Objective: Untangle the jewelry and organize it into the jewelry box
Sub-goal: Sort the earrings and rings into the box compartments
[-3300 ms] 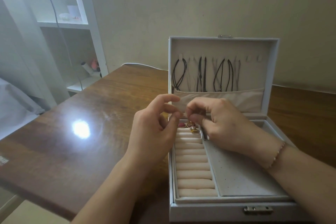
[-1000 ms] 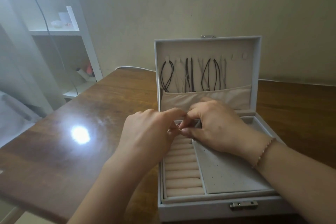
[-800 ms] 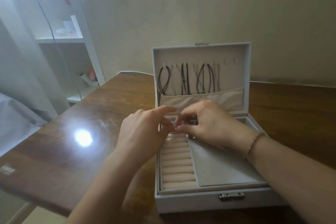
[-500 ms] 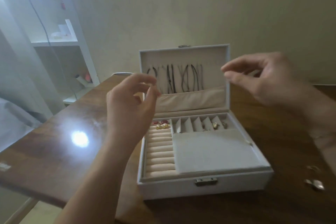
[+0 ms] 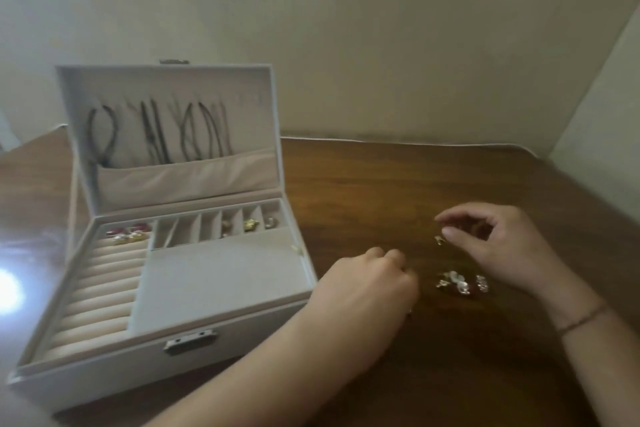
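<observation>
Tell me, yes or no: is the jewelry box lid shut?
No: the jewelry box stands open, its lid upright with dark cords hanging inside.

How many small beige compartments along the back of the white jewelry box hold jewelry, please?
3, in the white jewelry box: the rightmost compartment, the second from right and the third. Blur may hide tiny pieces elsewhere.

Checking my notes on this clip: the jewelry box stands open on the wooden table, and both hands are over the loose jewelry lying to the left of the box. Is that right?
Not quite: the side is wrong. The head view shows the loose jewelry on the wooden table to the right of the open jewelry box, not the left. The left hand and right hand are both over there.
</observation>
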